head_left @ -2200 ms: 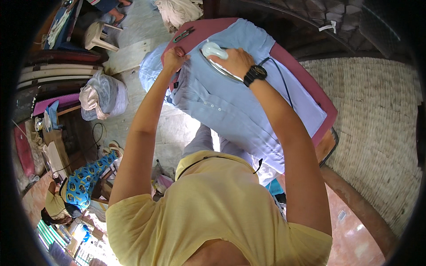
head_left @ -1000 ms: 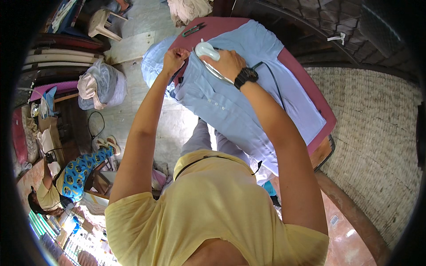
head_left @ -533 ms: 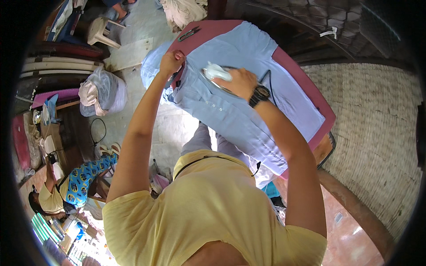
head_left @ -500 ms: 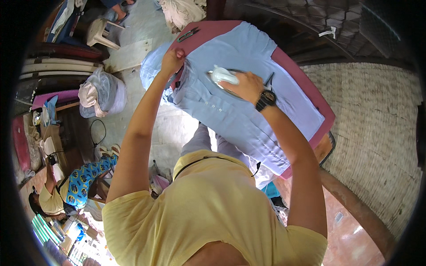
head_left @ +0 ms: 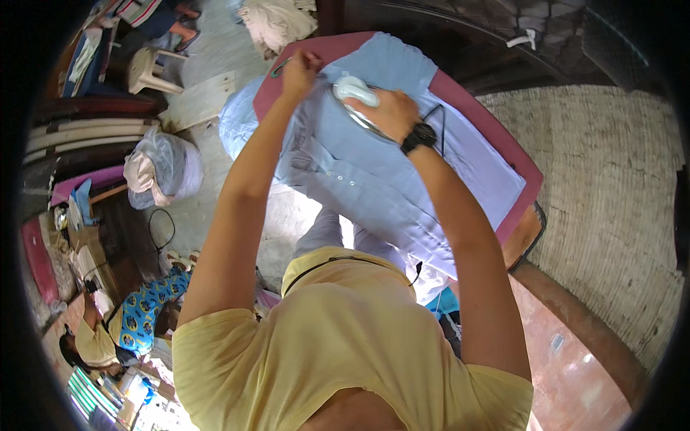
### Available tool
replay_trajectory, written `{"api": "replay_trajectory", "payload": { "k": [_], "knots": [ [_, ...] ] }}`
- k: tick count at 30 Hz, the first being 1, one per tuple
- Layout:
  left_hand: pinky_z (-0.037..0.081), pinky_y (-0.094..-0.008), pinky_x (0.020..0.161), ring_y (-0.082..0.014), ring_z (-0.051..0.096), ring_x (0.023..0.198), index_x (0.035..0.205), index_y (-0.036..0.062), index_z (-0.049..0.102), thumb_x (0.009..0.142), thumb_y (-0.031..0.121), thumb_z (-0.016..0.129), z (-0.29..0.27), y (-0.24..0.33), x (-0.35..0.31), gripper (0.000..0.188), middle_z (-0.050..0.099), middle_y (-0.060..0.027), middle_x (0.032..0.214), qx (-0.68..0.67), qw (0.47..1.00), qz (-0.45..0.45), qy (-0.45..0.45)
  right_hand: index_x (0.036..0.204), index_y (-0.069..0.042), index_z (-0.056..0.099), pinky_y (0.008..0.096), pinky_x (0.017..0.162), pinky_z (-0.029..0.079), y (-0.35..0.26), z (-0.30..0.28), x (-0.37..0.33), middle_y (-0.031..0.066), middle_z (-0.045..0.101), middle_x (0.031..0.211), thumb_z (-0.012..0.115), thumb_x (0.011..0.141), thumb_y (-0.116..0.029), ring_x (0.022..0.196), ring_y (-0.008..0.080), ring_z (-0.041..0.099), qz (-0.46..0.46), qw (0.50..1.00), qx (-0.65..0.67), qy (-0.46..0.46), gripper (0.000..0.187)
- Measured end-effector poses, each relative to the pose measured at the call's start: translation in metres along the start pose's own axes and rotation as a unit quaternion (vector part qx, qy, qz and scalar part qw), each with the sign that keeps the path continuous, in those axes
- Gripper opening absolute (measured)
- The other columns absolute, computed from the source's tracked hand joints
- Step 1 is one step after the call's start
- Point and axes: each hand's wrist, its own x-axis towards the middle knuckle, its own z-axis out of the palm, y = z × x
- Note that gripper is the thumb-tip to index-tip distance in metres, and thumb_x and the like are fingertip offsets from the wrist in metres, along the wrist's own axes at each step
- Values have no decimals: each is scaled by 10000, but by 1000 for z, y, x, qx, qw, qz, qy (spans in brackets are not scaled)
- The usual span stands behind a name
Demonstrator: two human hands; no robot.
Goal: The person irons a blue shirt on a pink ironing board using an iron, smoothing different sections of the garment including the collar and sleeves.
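Observation:
A light blue buttoned shirt (head_left: 345,154) lies spread over a maroon-covered ironing board (head_left: 489,118). My right hand (head_left: 394,115) is closed around the handle of a clothes iron (head_left: 353,92), whose soleplate rests on the shirt. The iron's tip points to the far left, and a dark cord (head_left: 441,129) trails beside my wrist. At the board's far left, my left hand (head_left: 302,70) is closed at the lifted edge of the shirt; its fingers are slightly blurred. Thread snips (head_left: 279,70) lie on the board, partly covered by this hand.
Left of the board stand a plastic-wrapped bundle (head_left: 165,169) and a cream stool (head_left: 151,72). Pale cloth (head_left: 277,25) is heaped beyond the far end. Another person (head_left: 147,305) is at the lower left, and someone's legs (head_left: 176,29) show at upper left. A dark grille is at far right.
My left hand has moved farther away along the board, over the snips, drawing up the shirt's edge. My right hand has pushed the iron a little away and to the left.

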Motion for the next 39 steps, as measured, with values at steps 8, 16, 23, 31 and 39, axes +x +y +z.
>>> {"api": "replay_trajectory", "payload": {
  "k": [8,16,23,31,39],
  "knots": [
    [529,-284,777,-182,637,896,1118,-22,543,967,10,521,-57,-5,-38,156,609,-119,1046,-123,967,79,211,828,-46,762,487,800,546,-41,51,67,206,724,862,440,918,-684,854,389,706,-28,997,-21,68,720],
    [513,-355,749,-246,647,821,1071,5,600,887,199,734,-30,-46,-41,299,665,-124,899,101,982,158,-8,1136,-75,665,503,772,544,61,-23,-39,206,705,863,490,976,-297,852,392,695,-36,989,-145,26,325],
    [505,-414,743,-334,643,858,1020,1,616,812,348,801,-23,-43,-25,445,665,-144,876,225,950,182,-120,950,-93,608,491,585,532,232,-150,-274,120,676,757,563,902,-193,687,336,680,119,911,-387,72,120],
    [480,-392,706,-337,578,723,993,-51,631,891,470,704,-23,-12,-34,536,625,-179,781,169,977,54,-119,859,-98,667,547,695,534,284,-133,-317,222,690,845,426,980,-319,789,446,670,198,934,-249,162,349],
    [511,-424,800,-401,673,957,1121,-20,647,916,487,653,-21,0,-46,547,689,-254,973,170,983,61,-40,864,-98,643,528,644,563,249,-104,-248,178,706,821,410,982,-327,727,425,684,181,951,-196,156,347]
  ]
}}
